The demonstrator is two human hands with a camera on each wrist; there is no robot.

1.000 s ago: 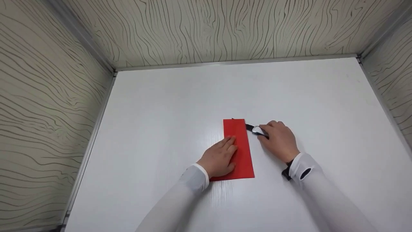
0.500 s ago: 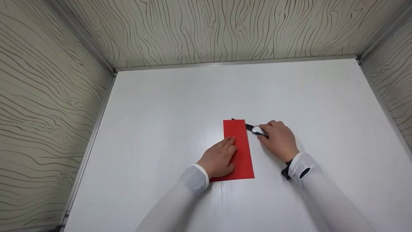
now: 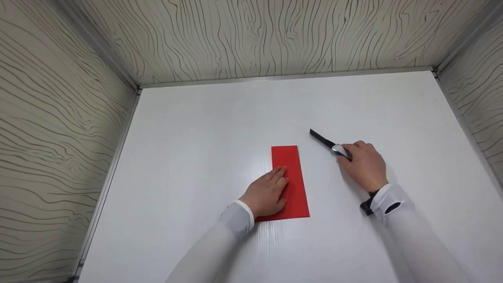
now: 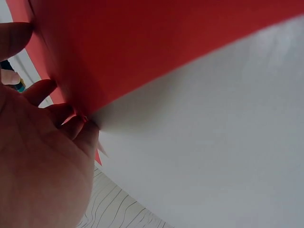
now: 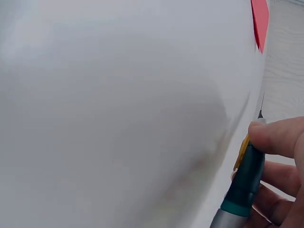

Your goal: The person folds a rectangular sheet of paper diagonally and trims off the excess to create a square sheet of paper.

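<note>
A folded sheet of red paper (image 3: 296,192) lies on the white tabletop in the head view. Flat across its left side rests my left hand (image 3: 267,192), fingers extended. Close up in the left wrist view, the fingers lie along the fold of the red paper (image 4: 166,38). To the right of the paper, my right hand (image 3: 363,165) grips a utility knife (image 3: 324,140) by its handle, with the long dark blade angled up and left. The right wrist view shows the dark green knife handle (image 5: 247,178) with a yellow slider between thumb and fingers.
The white table (image 3: 204,118) has a metal strip along its back and left edges. Wood-grain patterned panels (image 3: 251,39) stand behind it and at both sides.
The blade, previously tucked into the fold of the red paper, is now out of it. My right hand has moved right and slightly away with the utility knife; the left hand stays put.
</note>
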